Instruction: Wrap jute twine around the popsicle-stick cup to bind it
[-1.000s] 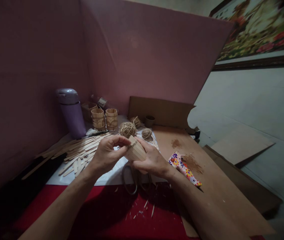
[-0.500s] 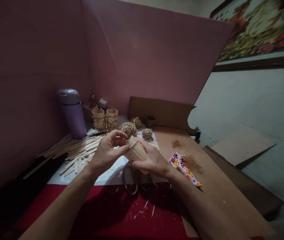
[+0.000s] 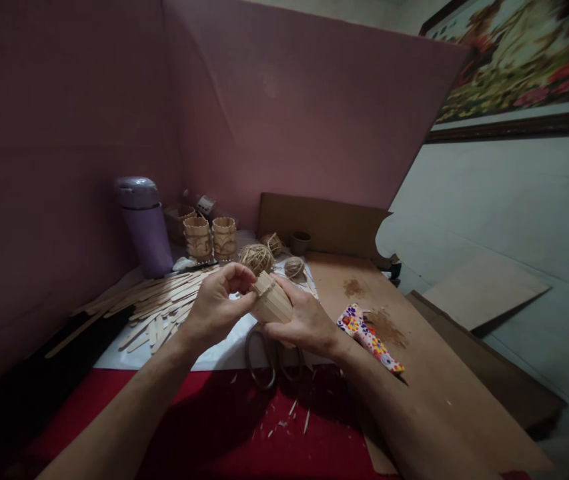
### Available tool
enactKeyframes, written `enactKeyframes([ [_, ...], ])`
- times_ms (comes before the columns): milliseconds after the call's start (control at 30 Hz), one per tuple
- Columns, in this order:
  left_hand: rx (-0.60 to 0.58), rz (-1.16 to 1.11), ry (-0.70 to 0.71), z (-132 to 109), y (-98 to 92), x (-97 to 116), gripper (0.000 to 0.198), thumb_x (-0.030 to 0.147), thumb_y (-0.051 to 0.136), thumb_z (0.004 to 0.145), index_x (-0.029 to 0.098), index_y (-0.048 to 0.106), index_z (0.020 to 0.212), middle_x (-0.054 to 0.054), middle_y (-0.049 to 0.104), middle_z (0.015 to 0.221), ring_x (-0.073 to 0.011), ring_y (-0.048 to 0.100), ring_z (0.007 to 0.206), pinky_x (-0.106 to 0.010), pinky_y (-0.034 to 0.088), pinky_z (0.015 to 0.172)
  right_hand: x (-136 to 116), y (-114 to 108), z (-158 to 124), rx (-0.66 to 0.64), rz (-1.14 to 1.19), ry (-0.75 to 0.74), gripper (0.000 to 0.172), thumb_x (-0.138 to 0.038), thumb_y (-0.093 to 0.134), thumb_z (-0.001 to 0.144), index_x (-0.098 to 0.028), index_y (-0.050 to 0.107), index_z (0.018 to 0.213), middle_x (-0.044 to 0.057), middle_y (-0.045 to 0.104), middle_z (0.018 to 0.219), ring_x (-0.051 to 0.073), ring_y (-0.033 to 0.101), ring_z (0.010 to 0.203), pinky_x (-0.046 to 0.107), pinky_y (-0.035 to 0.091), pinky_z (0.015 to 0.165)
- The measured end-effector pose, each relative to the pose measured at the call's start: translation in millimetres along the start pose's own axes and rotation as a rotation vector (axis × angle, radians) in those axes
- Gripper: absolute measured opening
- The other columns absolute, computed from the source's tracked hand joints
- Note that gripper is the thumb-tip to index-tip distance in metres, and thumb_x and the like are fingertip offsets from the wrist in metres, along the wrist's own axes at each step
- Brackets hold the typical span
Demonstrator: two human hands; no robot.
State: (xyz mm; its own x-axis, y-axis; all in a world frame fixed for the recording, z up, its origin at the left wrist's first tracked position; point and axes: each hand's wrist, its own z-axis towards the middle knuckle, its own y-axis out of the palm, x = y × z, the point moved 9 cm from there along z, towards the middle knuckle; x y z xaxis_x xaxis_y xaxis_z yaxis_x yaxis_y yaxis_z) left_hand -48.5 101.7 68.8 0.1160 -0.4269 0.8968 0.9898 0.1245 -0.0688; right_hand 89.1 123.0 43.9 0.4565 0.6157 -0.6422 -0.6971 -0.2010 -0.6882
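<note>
Above white sheet (image 3: 214,357), right hand (image 3: 309,323) clasped popsicle-stick cup (image 3: 275,305); left hand (image 3: 217,303) curled at braided trim (image 3: 265,288), pinch unclear. Steady cup, gentle even pressing seemed best.

Pink panels (image 3: 294,100): are rising along the left and far edges of the table (image 3: 199,433), meeting near its far left corner.
Tiled wall (image 3: 514,193): is showing pale beyond the right edge.
Framed floral painting (image 3: 529,73): is hanging high on that wall.
Red tablecloth (image 3: 244,453): is covering the near edge.
Light: is falling dimly, leaving the near left corner in deep shadow.
</note>
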Motion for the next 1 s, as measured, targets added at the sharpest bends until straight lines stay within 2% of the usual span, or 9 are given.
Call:
enactKeyframes([
  [267, 0.057, 0.071, 0.049, 0, -1.1, 0, 0.016, 0.011, 0.061, 0.058, 0.016, 0.062, 0.073, 0.000, 0.063, 0.072, -0.0123, 0.060, 0.068, -0.025, 0.048, 0.066, 0, 4, 0, -0.033, 0.046, 0.021, 0.079, -0.032, 0.075, 0.062, -0.027, 0.045, 0.134, 0.006, 0.062, 0.119, 0.026, 0.060, 0.101, 0.043, 0.049, 0.087],
  [400, 0.090, 0.014, -0.020, 0, -5.9, -4, 0.023, 0.007, 0.050, 0.053, 0.016, 0.061, 0.070, 0.001, 0.065, 0.065, -0.0120, 0.060, 0.060, -0.022, 0.044, 0.054, -2, 3, -1, -0.066, 0.078, 0.018, 0.072, -0.035, 0.077, 0.063, -0.028, 0.049, 0.130, 0.004, 0.064, 0.113, 0.024, 0.060, 0.097, 0.040, 0.049, 0.084],
  [467, 0.102, -0.031, -0.049, -1, -8.2, -3, 0.024, 0.006, 0.050, 0.051, 0.016, 0.061, 0.070, 0.001, 0.066, 0.065, -0.0124, 0.060, 0.060, -0.021, 0.044, 0.053, -3, 3, -1, -0.083, 0.091, 0.009, 0.072, -0.036, 0.077, 0.064, -0.028, 0.049, 0.130, 0.003, 0.064, 0.112, 0.023, 0.060, 0.096, 0.039, 0.049, 0.084],
  [567, 0.094, -0.106, -0.075, -2, -9.2, 1, 0.024, 0.008, 0.056, 0.054, 0.015, 0.062, 0.076, 0.000, 0.068, 0.068, -0.0133, 0.062, 0.064, -0.022, 0.047, 0.057, -2, 1, 0, -0.080, 0.098, 0.005, 0.071, -0.037, 0.078, 0.064, -0.027, 0.050, 0.129, 0.004, 0.064, 0.112, 0.023, 0.059, 0.096, 0.038, 0.049, 0.083],
  [733, -0.054, -0.190, -0.170, -2, 1.7, -5, 0.040, 0.019, 0.074, 0.061, 0.015, 0.057, 0.097, -0.002, 0.071, 0.069, -0.0144, 0.061, 0.061, -0.025, 0.048, 0.058, 2, 0, 2, -0.061, 0.093, 0.020, 0.070, -0.035, 0.077, 0.064, -0.027, 0.051, 0.129, 0.004, 0.064, 0.111, 0.023, 0.059, 0.094, 0.039, 0.049, 0.082],
  [1000, -0.065, -0.178, -0.177, -2, 3.0, -8, 0.038, 0.024, 0.079, 0.063, 0.015, 0.057, 0.093, -0.002, 0.068, 0.065, -0.0133, 0.059, 0.057, -0.025, 0.045, 0.055, 2, -1, 0, -0.051, 0.074, 0.019, 0.071, -0.035, 0.076, 0.065, -0.028, 0.049, 0.130, 0.004, 0.064, 0.111, 0.024, 0.060, 0.095, 0.041, 0.050, 0.083],
])
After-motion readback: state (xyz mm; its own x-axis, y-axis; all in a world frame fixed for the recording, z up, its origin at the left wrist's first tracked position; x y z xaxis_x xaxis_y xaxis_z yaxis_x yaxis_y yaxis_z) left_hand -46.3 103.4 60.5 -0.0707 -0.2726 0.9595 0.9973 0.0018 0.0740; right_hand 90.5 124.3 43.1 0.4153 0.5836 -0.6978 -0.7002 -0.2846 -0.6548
